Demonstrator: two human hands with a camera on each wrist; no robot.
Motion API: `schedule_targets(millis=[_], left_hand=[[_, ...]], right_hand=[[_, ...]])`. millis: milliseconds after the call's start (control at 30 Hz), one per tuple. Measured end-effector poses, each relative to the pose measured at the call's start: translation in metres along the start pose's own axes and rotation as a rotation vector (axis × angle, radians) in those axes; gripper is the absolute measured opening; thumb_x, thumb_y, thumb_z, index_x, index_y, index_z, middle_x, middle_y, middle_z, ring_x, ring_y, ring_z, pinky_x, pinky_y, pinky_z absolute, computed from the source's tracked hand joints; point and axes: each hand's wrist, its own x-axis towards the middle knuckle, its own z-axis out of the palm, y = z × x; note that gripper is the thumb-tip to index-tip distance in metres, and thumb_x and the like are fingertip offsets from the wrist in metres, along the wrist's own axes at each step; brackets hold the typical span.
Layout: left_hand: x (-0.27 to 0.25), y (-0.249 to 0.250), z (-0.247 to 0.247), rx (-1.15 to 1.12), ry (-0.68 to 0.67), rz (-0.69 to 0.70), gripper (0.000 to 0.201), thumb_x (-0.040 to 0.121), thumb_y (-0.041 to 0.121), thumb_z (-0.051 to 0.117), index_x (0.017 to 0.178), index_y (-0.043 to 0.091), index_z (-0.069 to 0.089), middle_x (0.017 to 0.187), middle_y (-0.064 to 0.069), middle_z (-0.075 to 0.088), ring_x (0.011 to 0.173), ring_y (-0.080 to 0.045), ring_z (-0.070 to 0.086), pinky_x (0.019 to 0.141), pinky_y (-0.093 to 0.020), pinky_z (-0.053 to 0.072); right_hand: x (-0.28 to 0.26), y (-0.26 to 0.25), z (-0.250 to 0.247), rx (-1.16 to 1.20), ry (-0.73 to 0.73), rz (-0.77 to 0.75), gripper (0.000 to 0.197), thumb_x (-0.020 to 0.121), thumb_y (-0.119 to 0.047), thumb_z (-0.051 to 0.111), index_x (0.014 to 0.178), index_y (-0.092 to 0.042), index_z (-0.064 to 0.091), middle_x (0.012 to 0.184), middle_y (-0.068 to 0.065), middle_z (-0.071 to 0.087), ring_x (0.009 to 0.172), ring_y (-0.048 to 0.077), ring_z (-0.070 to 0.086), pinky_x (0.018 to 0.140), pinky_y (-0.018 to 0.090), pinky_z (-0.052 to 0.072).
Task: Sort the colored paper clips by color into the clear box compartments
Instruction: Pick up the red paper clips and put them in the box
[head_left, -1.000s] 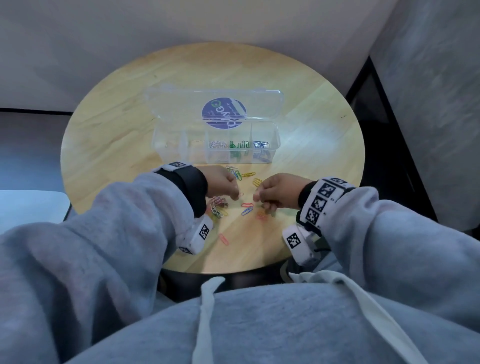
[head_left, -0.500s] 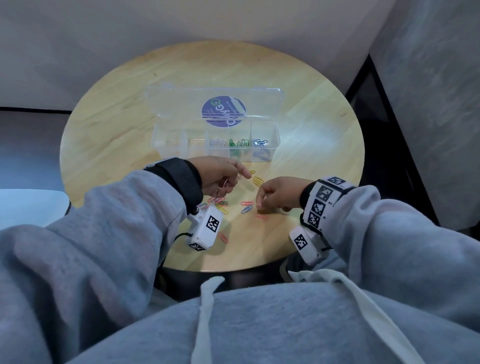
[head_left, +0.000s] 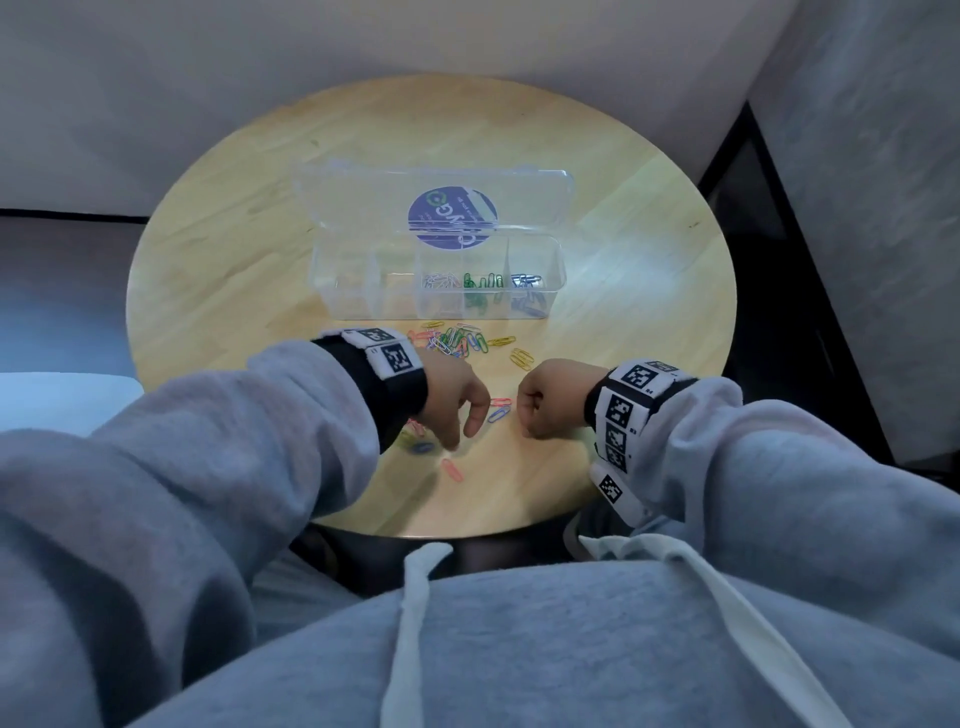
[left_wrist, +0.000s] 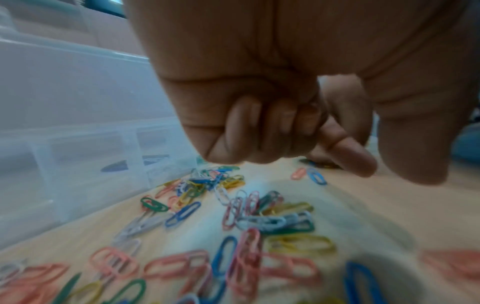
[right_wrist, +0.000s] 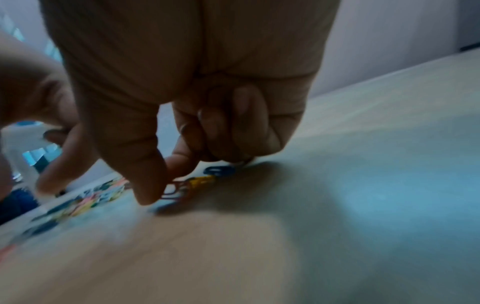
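Observation:
The clear box (head_left: 358, 306) stands open mid-table; its right compartments hold white, green (head_left: 480, 283) and blue clips. Loose mixed clips (head_left: 457, 343) lie in front of it, and they fill the left wrist view (left_wrist: 246, 222). My left hand (head_left: 464, 434) hovers over the near clips with index finger and thumb pointing down and apart, nothing between them; its other fingers (left_wrist: 259, 127) are curled in. My right hand (head_left: 524, 410) is fisted on the table, its thumb (right_wrist: 148, 191) and index finger pinching a red clip (right_wrist: 179, 190). A blue clip (head_left: 498, 414) lies beside it.
The round wooden table (head_left: 623, 312) ends just before my lap. The box lid (head_left: 363, 208) with a purple sticker stands open behind the compartments. Yellow clips (head_left: 521, 358) lie apart near my right hand, and one red clip (head_left: 453, 470) lies near the front edge.
My left hand, raised half a second ago with clips dangling from it, has come back down over the near clips with nothing between finger and thumb. The right hand stayed in place.

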Motion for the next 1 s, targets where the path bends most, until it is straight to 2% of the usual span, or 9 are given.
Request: schedule_targets(millis=[133,233,300,433,567,667,800,900,1000], left_hand=[[0.004,0.005,0.007,0.081,-0.056,0.070,0.027,0.072,0.042,0.077,0.086,0.032,0.056,0.069,0.006,0.051,0.071,-0.016,0.049,0.053,-0.022,0.033],[0.006,0.009,0.013,0.107,-0.081,0.100,0.020,0.076,0.037,0.073,0.087,0.031,0.057,0.079,0.002,0.057,0.073,-0.017,0.052,0.054,-0.021,0.034],[0.006,0.012,0.017,0.121,-0.101,0.128,0.015,0.079,0.030,0.070,0.092,0.028,0.062,0.074,0.004,0.052,0.074,-0.017,0.050,0.051,-0.019,0.032],[0.006,0.015,0.022,0.185,-0.136,0.146,0.013,0.082,0.021,0.063,0.094,0.023,0.066,0.076,0.007,0.054,0.077,-0.016,0.050,0.051,-0.019,0.031],[0.006,0.013,0.022,0.167,-0.109,0.120,0.012,0.082,0.021,0.063,0.094,0.021,0.068,0.083,0.007,0.057,0.076,-0.015,0.050,0.049,-0.019,0.031],[0.004,0.005,0.017,-0.015,-0.047,0.075,0.004,0.082,0.026,0.066,0.083,0.024,0.064,0.070,0.005,0.058,0.059,-0.011,0.050,0.050,-0.019,0.034],[0.001,-0.008,0.007,-0.367,0.122,0.024,0.020,0.078,0.023,0.069,0.064,0.024,0.055,0.051,0.012,0.050,0.052,-0.005,0.044,0.058,-0.021,0.038],[-0.003,-0.013,-0.005,-0.570,0.171,0.010,0.023,0.080,0.019,0.068,0.063,0.023,0.053,0.059,0.010,0.052,0.055,-0.007,0.045,0.059,-0.021,0.038],[-0.006,-0.017,-0.017,-0.870,0.222,-0.009,0.027,0.085,0.004,0.060,0.064,0.017,0.048,0.064,0.000,0.053,0.057,-0.012,0.047,0.053,-0.018,0.040]], right_hand=[[0.001,0.013,-0.007,0.404,-0.010,0.097,0.013,0.073,-0.015,0.066,0.062,-0.020,0.060,0.065,-0.001,0.061,0.061,0.017,0.051,0.057,0.025,0.043],[0.002,0.016,-0.012,0.800,0.002,0.123,0.024,0.082,-0.002,0.057,0.062,-0.014,0.051,0.066,0.012,0.058,0.048,0.014,0.045,0.044,0.020,0.033],[0.004,0.018,-0.014,1.001,0.024,0.152,0.028,0.085,0.005,0.051,0.062,-0.010,0.046,0.055,0.008,0.053,0.036,0.008,0.039,0.036,0.016,0.026],[0.004,0.020,-0.017,1.196,0.023,0.165,0.030,0.087,0.009,0.047,0.065,-0.012,0.043,0.046,0.001,0.052,0.033,0.006,0.041,0.034,0.013,0.026],[0.002,0.016,-0.017,1.339,0.010,0.146,0.027,0.092,0.009,0.039,0.075,-0.008,0.051,0.061,0.005,0.044,0.034,0.006,0.044,0.034,0.013,0.032],[-0.001,0.013,-0.016,1.402,-0.023,0.124,0.025,0.096,0.007,0.037,0.079,-0.003,0.053,0.066,0.007,0.040,0.048,0.012,0.045,0.037,0.016,0.042],[-0.002,0.014,-0.017,1.506,-0.001,0.195,0.023,0.097,0.001,0.039,0.080,-0.002,0.054,0.070,0.010,0.045,0.061,0.017,0.049,0.048,0.019,0.054],[0.001,0.013,-0.020,1.538,0.000,0.251,0.024,0.096,-0.004,0.040,0.075,-0.003,0.052,0.068,0.008,0.046,0.052,0.016,0.058,0.047,0.021,0.053],[0.006,0.009,-0.022,1.404,-0.015,0.270,0.024,0.096,-0.007,0.040,0.072,-0.010,0.044,0.065,0.005,0.042,0.040,0.011,0.048,0.036,0.017,0.041]])
